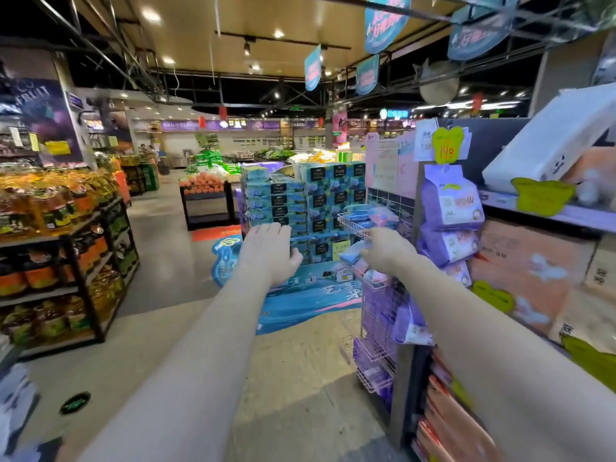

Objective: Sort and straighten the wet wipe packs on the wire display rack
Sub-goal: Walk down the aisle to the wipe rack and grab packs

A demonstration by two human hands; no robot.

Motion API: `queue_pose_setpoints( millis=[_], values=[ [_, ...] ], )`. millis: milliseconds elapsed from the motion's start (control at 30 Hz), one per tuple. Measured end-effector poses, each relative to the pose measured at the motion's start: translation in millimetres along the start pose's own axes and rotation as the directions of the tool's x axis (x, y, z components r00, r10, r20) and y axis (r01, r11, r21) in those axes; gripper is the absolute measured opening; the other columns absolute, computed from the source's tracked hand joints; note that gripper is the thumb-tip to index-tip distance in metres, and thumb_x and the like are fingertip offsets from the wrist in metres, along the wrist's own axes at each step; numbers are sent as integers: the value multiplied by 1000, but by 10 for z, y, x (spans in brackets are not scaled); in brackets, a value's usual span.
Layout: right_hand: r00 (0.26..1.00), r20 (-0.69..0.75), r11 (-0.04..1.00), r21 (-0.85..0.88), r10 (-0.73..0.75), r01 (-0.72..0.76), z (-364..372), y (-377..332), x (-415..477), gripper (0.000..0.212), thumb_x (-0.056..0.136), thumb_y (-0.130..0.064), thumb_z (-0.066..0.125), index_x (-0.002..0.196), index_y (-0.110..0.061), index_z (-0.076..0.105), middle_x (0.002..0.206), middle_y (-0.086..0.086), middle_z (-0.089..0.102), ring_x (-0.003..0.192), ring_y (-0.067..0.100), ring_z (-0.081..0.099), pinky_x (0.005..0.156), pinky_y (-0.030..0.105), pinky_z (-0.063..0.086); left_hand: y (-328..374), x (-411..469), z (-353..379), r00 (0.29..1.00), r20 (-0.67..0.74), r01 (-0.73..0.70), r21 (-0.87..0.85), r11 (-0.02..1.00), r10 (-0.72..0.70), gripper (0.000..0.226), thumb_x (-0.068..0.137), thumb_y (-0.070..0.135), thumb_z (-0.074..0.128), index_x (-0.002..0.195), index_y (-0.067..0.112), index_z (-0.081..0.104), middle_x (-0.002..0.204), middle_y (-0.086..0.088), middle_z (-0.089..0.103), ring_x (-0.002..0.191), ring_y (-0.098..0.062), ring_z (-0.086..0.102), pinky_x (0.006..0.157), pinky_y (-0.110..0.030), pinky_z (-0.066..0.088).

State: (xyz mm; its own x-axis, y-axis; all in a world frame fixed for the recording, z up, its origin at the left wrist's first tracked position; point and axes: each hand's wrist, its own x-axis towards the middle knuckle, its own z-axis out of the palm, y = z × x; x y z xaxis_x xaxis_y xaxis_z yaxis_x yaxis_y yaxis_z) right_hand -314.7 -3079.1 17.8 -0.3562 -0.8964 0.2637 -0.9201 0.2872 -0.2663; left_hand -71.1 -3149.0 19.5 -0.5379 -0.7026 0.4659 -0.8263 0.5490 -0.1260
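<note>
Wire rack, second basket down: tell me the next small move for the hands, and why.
Probably bring the left hand across to the second basket to steady its packs. That hand hovers free, left of the wire rack, while the right hand is at a tilted blue pack there. Whether the right hand grips the pack is unclear.

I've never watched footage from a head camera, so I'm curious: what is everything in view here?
wire display rack: one, white, right of centre
wet wipe packs: several, blue and pink, in its upper baskets
hanging packs: several, purple, beside the rack
tissue boxes: many, blue, stacked behind the hands
oil bottles: many, yellow, left shelves
price tag: one, yellow-green, above the hanging packs
left hand: one, in the air, holding nothing
right hand: one, at the second basket's packs, grip unclear
</note>
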Motion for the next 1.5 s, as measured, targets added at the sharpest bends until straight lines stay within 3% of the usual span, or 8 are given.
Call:
queue_pose_setpoints(
  millis=[167, 367, 500, 600, 800, 933, 1233, 1500],
  values=[
    [994, 7, 994, 29, 107, -107, 519, 120, 886, 17, 93, -26, 53, 92, -9, 52, 90, 12, 61, 92, 34, 64, 65, 33, 40, -357, 758, 861, 996, 71, -52, 11, 999, 51, 47, 101, 45, 43, 135, 14, 53, 133, -7, 60, 126, -29, 54, 111, -43, 41],
    [973, -18, 968, 100, 232, -229, 956, 345, 2200, 56, 96, -23, 54, 149, -9, 43, 90, 12, 59, 86, 30, 56, 71, 33, 38, -579, 1942, 1799, 979, 97, -180, -21, 983, 182, 49, 101, 43, 43, 138, 12, 53, 136, -8, 58, 131, -30, 53, 113, -44, 39],
    [962, -27, 958, 106, 272, -268, 1107, 533, 2949, 64, 95, -22, 52, 156, -31, 37, 139, 16, 59, 113, 36, 63, 90, 40, 52, -706, 2728, 2237, 954, 99, -281, -41, 959, 284, 53, 103, 41, 43, 147, 12, 48, 146, -9, 56, 137, -28, 50, 118, -42, 36],
    [941, -52, 942, 51, 334, -332, 1158, 710, 3364, 54, 95, -22, 51, 149, -31, 50, 142, 18, 55, 121, 36, 59, 97, 42, 51, -796, 3233, 2500, 948, 89, -301, -50, 952, 304, 51, 103, 43, 43, 144, 13, 50, 143, -7, 56, 134, -27, 51, 117, -41, 36],
    [851, -150, 862, 152, 503, -483, 1322, 1070, 3887, 53, 92, -45, 58, 124, -2, 60, 118, 22, 68, 107, 39, 64, 87, 40, 51, -740, 4031, 2986, 936, 56, -335, -153, 930, 347, 47, 101, 42, 43, 137, 13, 55, 130, -7, 62, 122, -27, 57, 108, -40, 44],
    [809, -160, 824, 85, 566, -560, 1481, 1230, 4115, 55, 95, -47, 56, 124, 0, 60, 129, 22, 62, 117, 39, 60, 95, 42, 51, -561, 4451, 3328, 898, 21, -426, -207, 881, 439, 50, 100, 40, 43, 140, 11, 52, 134, -9, 61, 125, -29, 55, 109, -41, 41],
    [638, -250, 675, 100, 728, -731, 1811, 1319, 4603, 47, 85, -36, 69, 111, 0, 58, 115, 23, 63, 102, 39, 63, 76, 37, 46, -341, 5475, 3921, 750, -93, -648, -300, 700, 655, 44, 100, 41, 43, 131, 12, 55, 127, -9, 61, 120, -29, 56, 106, -41, 43],
    [478, -306, 543, 183, 824, -819, 1973, 1256, 4915, 75, 82, -40, 76, 138, -1, 45, 141, 24, 49, 125, 38, 56, 98, 40, 46, -270, 6202, 4297, 696, -158, -687, -431, 585, 701, 49, 101, 39, 45, 140, 9, 49, 138, -12, 57, 127, -32, 52, 110, -43, 39]
  ],
)
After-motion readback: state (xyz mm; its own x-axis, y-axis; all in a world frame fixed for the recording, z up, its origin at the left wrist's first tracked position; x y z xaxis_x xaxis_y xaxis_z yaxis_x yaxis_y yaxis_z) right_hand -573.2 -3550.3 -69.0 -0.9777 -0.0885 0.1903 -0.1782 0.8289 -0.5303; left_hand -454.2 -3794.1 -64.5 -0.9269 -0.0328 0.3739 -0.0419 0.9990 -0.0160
